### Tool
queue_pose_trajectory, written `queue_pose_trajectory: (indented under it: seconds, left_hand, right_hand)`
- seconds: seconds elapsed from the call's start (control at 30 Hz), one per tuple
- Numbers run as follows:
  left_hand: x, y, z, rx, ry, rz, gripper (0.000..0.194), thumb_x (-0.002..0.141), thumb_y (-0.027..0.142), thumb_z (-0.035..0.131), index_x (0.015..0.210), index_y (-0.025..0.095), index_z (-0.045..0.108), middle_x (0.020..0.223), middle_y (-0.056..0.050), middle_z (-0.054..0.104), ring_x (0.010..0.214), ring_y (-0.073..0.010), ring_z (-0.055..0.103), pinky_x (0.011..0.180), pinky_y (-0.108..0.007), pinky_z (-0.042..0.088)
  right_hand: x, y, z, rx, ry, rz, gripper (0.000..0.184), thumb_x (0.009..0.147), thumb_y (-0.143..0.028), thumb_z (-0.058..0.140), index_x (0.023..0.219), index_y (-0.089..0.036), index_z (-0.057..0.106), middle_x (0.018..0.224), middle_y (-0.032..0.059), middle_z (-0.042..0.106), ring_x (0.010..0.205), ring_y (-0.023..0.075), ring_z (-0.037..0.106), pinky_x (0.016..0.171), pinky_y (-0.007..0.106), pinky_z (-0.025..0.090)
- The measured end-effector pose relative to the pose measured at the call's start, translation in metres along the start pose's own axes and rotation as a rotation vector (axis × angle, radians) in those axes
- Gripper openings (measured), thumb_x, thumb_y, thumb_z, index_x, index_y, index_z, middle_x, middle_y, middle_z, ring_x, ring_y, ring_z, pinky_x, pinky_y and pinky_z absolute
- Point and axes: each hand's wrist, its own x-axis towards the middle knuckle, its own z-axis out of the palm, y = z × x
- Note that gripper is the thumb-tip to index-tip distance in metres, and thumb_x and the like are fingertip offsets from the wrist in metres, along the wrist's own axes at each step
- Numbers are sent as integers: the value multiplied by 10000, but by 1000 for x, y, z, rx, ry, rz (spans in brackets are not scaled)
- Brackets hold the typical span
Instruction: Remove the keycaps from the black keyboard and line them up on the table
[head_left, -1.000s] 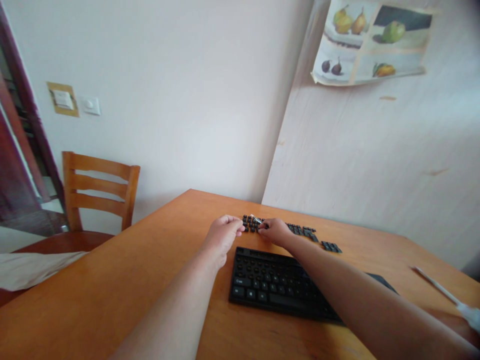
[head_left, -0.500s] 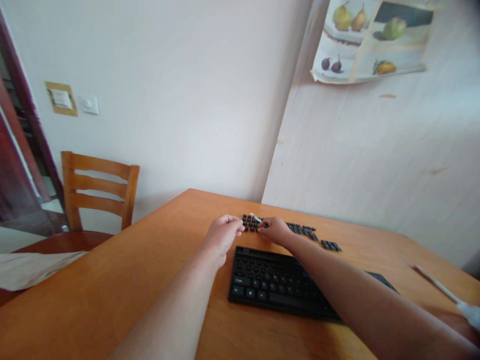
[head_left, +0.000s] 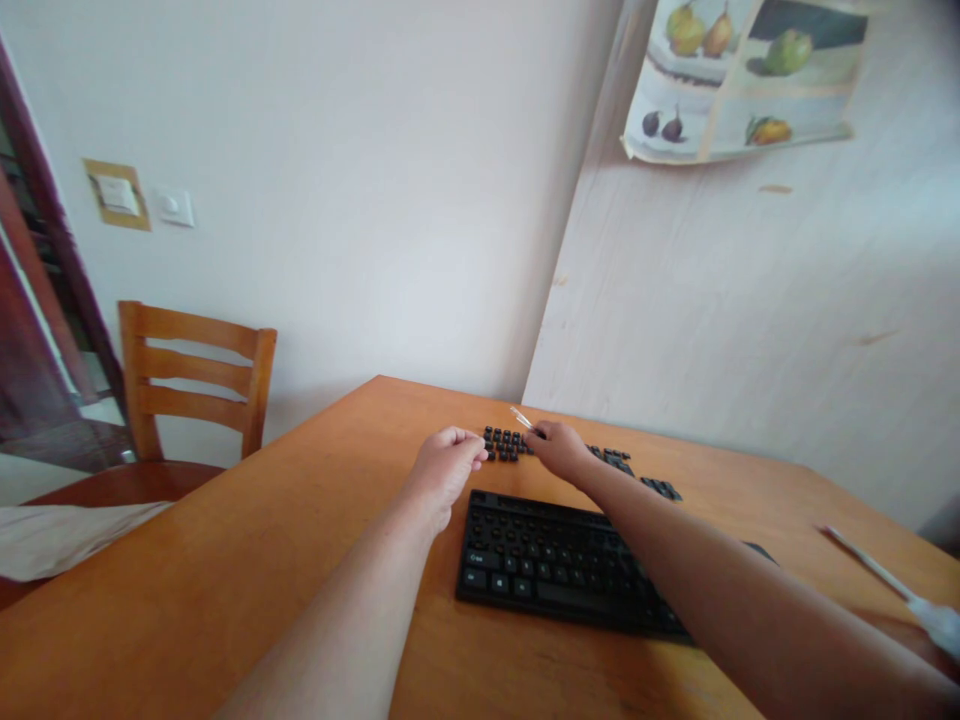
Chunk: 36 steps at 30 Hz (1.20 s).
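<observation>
A black keyboard [head_left: 555, 565] lies on the orange wooden table [head_left: 262, 540]. Behind it, rows of loose black keycaps [head_left: 504, 443] stretch along the table toward the wall. My left hand [head_left: 444, 470] rests curled with its fingertips pinched at the left end of the keycaps; what it grips is too small to make out. My right hand [head_left: 559, 450] is closed on a thin shiny metal tool [head_left: 521, 418], whose tip points up and to the left over the keycaps.
A wooden chair [head_left: 191, 375] stands at the table's left. A white-handled long tool [head_left: 892, 585] lies near the right edge. More keycaps [head_left: 660, 488] sit to the right. Walls close off the far side, with a fruit poster [head_left: 742, 75] above.
My right hand has lifted slightly and moved back, raising the metal tool above the keycaps. My left hand has stayed where it was.
</observation>
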Motion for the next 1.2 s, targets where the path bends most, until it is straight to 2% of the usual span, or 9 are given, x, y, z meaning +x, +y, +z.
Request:
queue_pose_trajectory:
  seconds: [0.17, 0.27, 0.3, 0.4, 0.47, 0.57, 0.67, 0.9, 1.2]
  left_hand:
    - [0, -2, 3, 56, -10, 65, 117, 723, 273, 578, 739, 170, 630, 776, -67, 709, 715, -163, 629, 672, -275, 448]
    - [-2, -3, 5, 83, -22, 70, 130, 732, 289, 580, 753, 173, 634, 780, -71, 708, 725, -174, 637, 661, -279, 449]
    - [-2, -3, 6, 87, -27, 64, 134, 736, 293, 579, 763, 174, 634, 785, -73, 709, 720, -175, 638, 653, -278, 449]
    - [-4, -4, 8, 86, -60, 50, 123, 741, 285, 576, 774, 177, 624, 797, -72, 708, 707, -170, 640, 634, -270, 452]
    - [-5, -6, 10, 86, -89, 53, 121, 746, 290, 577, 774, 179, 616, 796, -68, 705, 701, -165, 640, 629, -264, 454]
    - [-7, -7, 11, 101, -138, 72, 143, 758, 316, 582, 787, 179, 616, 794, -62, 702, 695, -160, 639, 627, -257, 455]
    - [-9, -7, 12, 125, -175, 89, 163, 767, 333, 578, 789, 175, 615, 794, -62, 700, 690, -156, 632, 630, -254, 454]
    - [-11, -9, 13, 161, -222, 100, 187, 776, 350, 560, 788, 171, 610, 786, -60, 700, 686, -159, 627, 649, -267, 453]
    - [-10, -12, 15, 217, -240, 130, 187, 773, 350, 556, 780, 172, 611, 757, -49, 686, 671, -158, 604, 653, -273, 449]
  right_hand:
    - [-17, -8, -29, 129, 40, 8, 397, 912, -345, 357, 819, -164, 697, 702, 47, 648, 626, 152, 554, 567, 253, 365]
    - [-40, -16, -45, 270, 124, -14, 439, 911, -423, 386, 720, -168, 689, 650, 39, 603, 632, 152, 534, 577, 256, 367]
    - [-49, -19, -50, 328, 113, -21, 457, 912, -447, 391, 692, -167, 678, 624, 31, 578, 614, 145, 518, 568, 254, 362]
    - [-79, -27, -58, 536, -68, 32, 474, 917, -540, 386, 811, -172, 665, 506, -31, 457, 478, 117, 405, 486, 243, 318]
    - [-97, -31, -59, 623, -166, 59, 430, 901, -548, 441, 841, -173, 643, 530, -31, 492, 476, 108, 422, 474, 233, 323]
    - [-115, -35, -59, 684, -266, 57, 272, 844, -448, 590, 878, -181, 621, 642, -21, 560, 533, 95, 473, 506, 214, 363]
    - [-124, -39, -59, 649, -314, 45, 189, 813, -360, 633, 893, -190, 615, 676, -24, 571, 543, 87, 479, 501, 204, 363]
    - [-131, -42, -52, 437, -338, -15, 149, 829, -347, 618, 852, -201, 638, 607, -17, 584, 521, 109, 494, 473, 223, 348]
    - [-134, -42, -40, 282, -279, -119, 152, 846, -339, 601, 817, -197, 649, 682, 3, 624, 602, 129, 526, 543, 249, 359]
